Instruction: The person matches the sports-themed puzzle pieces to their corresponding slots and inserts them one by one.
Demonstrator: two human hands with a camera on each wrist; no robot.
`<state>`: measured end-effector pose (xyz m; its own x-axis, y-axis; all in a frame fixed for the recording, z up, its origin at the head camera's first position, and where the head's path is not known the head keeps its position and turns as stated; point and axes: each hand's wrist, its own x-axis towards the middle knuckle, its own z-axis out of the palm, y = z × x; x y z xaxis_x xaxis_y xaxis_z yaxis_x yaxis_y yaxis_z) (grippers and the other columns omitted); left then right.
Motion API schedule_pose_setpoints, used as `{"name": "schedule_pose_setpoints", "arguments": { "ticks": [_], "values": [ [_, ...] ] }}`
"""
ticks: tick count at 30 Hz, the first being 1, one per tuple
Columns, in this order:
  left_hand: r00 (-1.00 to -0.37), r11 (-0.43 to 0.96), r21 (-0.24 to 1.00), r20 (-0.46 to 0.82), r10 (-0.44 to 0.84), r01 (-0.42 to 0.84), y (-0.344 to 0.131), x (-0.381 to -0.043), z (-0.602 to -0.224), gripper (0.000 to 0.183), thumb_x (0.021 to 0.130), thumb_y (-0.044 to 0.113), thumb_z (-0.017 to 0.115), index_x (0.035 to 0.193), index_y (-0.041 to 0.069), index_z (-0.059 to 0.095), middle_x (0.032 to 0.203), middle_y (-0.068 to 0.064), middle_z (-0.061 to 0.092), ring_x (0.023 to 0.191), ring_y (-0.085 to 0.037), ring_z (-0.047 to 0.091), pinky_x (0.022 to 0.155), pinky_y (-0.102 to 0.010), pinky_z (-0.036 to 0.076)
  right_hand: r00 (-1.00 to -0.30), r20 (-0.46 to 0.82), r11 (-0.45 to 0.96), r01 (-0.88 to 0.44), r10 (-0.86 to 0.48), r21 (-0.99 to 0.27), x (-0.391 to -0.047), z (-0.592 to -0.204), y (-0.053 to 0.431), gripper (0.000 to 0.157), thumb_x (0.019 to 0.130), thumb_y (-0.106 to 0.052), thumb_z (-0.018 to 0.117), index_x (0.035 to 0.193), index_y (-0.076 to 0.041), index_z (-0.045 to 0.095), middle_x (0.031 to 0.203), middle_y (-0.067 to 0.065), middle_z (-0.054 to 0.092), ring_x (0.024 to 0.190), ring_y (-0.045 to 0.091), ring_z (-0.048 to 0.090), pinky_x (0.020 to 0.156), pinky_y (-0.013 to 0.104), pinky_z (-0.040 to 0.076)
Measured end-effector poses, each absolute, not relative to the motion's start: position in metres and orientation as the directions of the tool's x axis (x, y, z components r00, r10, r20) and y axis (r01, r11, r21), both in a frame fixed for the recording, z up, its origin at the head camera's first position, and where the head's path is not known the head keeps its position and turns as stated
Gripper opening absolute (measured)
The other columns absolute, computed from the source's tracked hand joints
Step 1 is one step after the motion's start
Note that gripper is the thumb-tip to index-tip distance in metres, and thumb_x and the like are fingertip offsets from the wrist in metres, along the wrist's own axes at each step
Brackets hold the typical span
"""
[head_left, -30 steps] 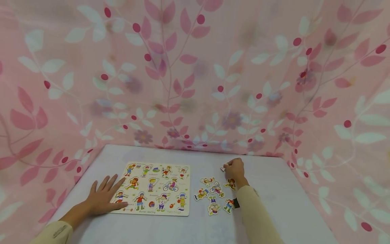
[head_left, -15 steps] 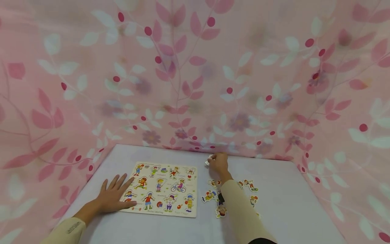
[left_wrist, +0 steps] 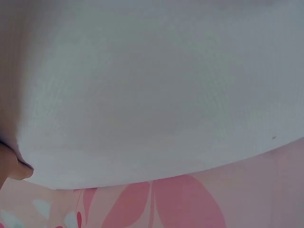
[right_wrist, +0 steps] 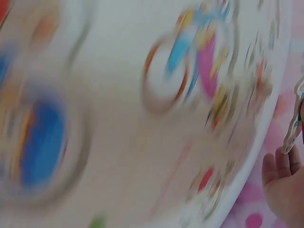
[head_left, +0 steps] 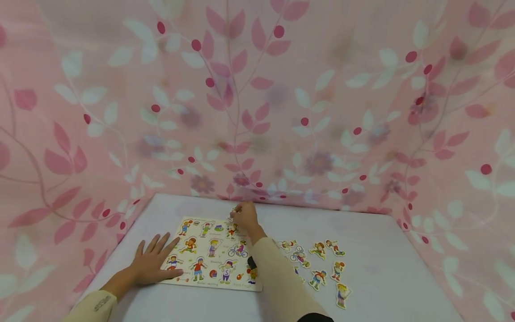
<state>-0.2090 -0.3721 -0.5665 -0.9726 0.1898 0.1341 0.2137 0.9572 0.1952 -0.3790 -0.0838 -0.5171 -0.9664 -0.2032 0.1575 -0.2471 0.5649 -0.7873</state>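
Observation:
My left hand (head_left: 153, 261) lies spread flat over the left edge of a cream wooden puzzle board (head_left: 201, 243) printed with sporting children. At the left border of the left wrist view, only fingertips (left_wrist: 18, 170) show. Between thumb and fingers, my right hand (head_left: 246, 217) pinches a small cut-out puzzle piece (head_left: 233, 214) over the board's far edge, close to the printed soccer player. In the right wrist view that puzzle piece (right_wrist: 293, 126) appears edge-on at the right, most of its picture hidden. The right forearm covers the board's right side.
Right of the board, several loose puzzle pieces lie on the white table, among them a cyclist (head_left: 299, 257), a runner (head_left: 318, 250), a skater (head_left: 318, 279) and a figure with a stick (head_left: 342, 295). A pink floral curtain (head_left: 257, 147) encloses the back and sides.
My right hand has carried the pinched puzzle piece leftward, from beyond the loose pieces to the board's far edge. The left hand stays on the board; the head view has shifted slightly.

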Motion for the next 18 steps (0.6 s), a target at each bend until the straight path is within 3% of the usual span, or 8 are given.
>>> {"name": "schedule_pose_setpoints", "arguments": {
  "ticks": [4, 6, 11, 18],
  "values": [
    [-0.975, 0.961, 0.186, 0.121, 0.184, 0.205, -0.370, -0.208, -0.568, 0.100, 0.076, 0.078, 0.060, 0.153, 0.019, 0.035, 0.160, -0.021, 0.027, 0.145, -0.050, 0.021, 0.107, -0.076, 0.008, -0.960, 0.156, 0.625, -0.271, -0.233, -0.732, -0.365, -0.520, -0.110, 0.010, 0.089, -0.021, 0.075, 0.084, -0.013, 0.071, 0.114, 0.009, 0.059, 0.101, 0.023, 0.059, 0.085, 0.039, 0.051],
    [-0.975, 0.962, 0.185, 0.126, 0.182, 0.203, -0.371, -0.208, -0.570, 0.100, 0.076, 0.078, 0.060, 0.153, 0.019, 0.035, 0.159, -0.021, 0.028, 0.144, -0.050, 0.021, 0.106, -0.076, 0.009, -0.948, 0.191, 0.676, -0.316, -0.256, -0.665, -0.360, -0.522, -0.120, 0.011, 0.089, -0.024, 0.074, 0.083, -0.015, 0.071, 0.114, 0.007, 0.058, 0.107, 0.024, 0.057, 0.093, 0.045, 0.047],
    [-0.975, 0.961, 0.184, 0.124, 0.186, 0.207, -0.370, -0.210, -0.570, 0.099, 0.077, 0.078, 0.059, 0.153, 0.020, 0.035, 0.159, -0.021, 0.027, 0.144, -0.049, 0.021, 0.106, -0.076, 0.009, -0.943, 0.181, 0.706, -0.329, -0.278, -0.627, -0.346, -0.527, -0.135, 0.012, 0.089, -0.029, 0.075, 0.084, -0.018, 0.074, 0.101, 0.001, 0.061, 0.099, 0.021, 0.056, 0.093, 0.046, 0.044],
    [-0.975, 0.962, 0.177, 0.120, 0.189, 0.208, -0.370, -0.213, -0.568, 0.099, 0.076, 0.078, 0.060, 0.153, 0.020, 0.036, 0.159, -0.020, 0.028, 0.144, -0.049, 0.022, 0.106, -0.076, 0.009, -0.955, 0.182, 0.771, -0.297, -0.235, -0.564, -0.337, -0.539, -0.149, 0.011, 0.088, -0.039, 0.074, 0.083, -0.029, 0.076, 0.102, -0.004, 0.063, 0.102, 0.022, 0.057, 0.099, 0.046, 0.042]
  ]
}}
